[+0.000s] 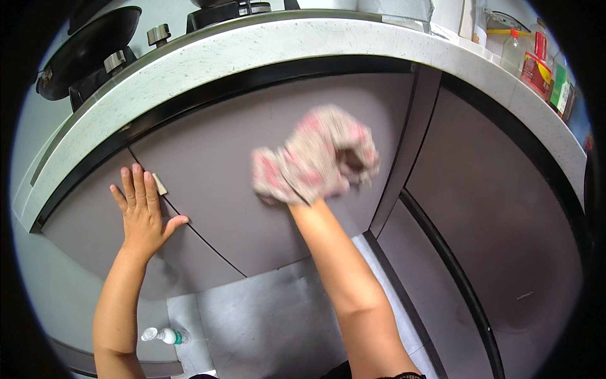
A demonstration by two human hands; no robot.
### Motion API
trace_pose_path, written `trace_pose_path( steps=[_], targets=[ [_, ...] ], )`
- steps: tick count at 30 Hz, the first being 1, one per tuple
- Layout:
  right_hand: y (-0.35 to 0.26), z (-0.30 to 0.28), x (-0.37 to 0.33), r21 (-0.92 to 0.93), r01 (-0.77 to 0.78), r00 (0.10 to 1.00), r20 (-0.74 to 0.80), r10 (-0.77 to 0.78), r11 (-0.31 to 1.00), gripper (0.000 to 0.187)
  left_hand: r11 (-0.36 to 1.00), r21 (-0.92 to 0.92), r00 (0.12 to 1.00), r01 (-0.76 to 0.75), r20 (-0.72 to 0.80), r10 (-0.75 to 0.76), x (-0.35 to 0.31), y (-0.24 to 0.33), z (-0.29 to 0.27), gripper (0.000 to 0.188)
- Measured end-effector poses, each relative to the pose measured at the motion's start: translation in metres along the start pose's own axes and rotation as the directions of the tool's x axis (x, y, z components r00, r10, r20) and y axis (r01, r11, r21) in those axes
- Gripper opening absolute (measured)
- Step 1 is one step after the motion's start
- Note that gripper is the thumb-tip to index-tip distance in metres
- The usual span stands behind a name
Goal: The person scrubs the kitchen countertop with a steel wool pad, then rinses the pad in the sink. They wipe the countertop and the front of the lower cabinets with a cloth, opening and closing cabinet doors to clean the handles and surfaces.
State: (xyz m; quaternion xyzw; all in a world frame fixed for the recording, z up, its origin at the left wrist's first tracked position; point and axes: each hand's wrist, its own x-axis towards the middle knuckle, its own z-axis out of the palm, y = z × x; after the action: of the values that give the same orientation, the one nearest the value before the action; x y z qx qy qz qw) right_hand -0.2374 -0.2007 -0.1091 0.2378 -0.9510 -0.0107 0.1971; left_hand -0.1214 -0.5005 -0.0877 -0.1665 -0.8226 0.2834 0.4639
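Note:
Against the greyish-purple cabinet door (208, 142) is a crumpled cloth (315, 151), beige with pink patches and slightly blurred. The cloth covers my right hand (305, 208), whose fingers are hidden behind it; only the wrist shows below. My left hand (142, 211) lies flat on the cabinet front farther left, fingers stretched out and thumb spread, holding nothing. It rests beside the dark seam between two doors. A small cream-coloured piece (160, 184) sticks to the door edge right by its fingers.
Above runs a speckled white countertop (265, 39). A black wok (88, 54) and stove knobs (158, 34) are at the upper left. Bottles and packages (536, 72) stand at the upper right. A spray bottle (167, 335) is on the grey floor (265, 322).

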Motion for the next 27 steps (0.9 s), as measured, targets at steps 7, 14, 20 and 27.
trace_pose_path(
  steps=[7, 14, 20, 27],
  targets=[
    [-0.071, 0.023, 0.027, 0.359, -0.142, 0.795, -0.514, 0.323, 0.922, 0.036, 1.000, 0.003, 1.000, 0.003, 0.026, -0.003, -0.008, -0.002, 0.001, 0.120],
    [-0.139, 0.102, -0.051, 0.433, -0.110, 0.980, -0.106, 0.171, 0.895, 0.034, 0.999, -0.028, 0.999, 0.027, 0.041, -0.026, -0.009, -0.001, 0.005, 0.120],
    [-0.154, 0.101, -0.057, 0.437, -0.002, 0.991, -0.120, 0.060, 0.900, 0.033, 0.997, -0.061, 0.997, 0.041, 0.064, -0.037, -0.013, -0.004, 0.007, 0.114],
    [-0.158, 0.037, 0.021, 0.183, 0.332, 0.412, -0.911, 0.032, 0.925, 0.035, 0.986, -0.159, 0.994, 0.057, 0.105, -0.041, -0.008, 0.000, 0.003, 0.093]
  ],
)
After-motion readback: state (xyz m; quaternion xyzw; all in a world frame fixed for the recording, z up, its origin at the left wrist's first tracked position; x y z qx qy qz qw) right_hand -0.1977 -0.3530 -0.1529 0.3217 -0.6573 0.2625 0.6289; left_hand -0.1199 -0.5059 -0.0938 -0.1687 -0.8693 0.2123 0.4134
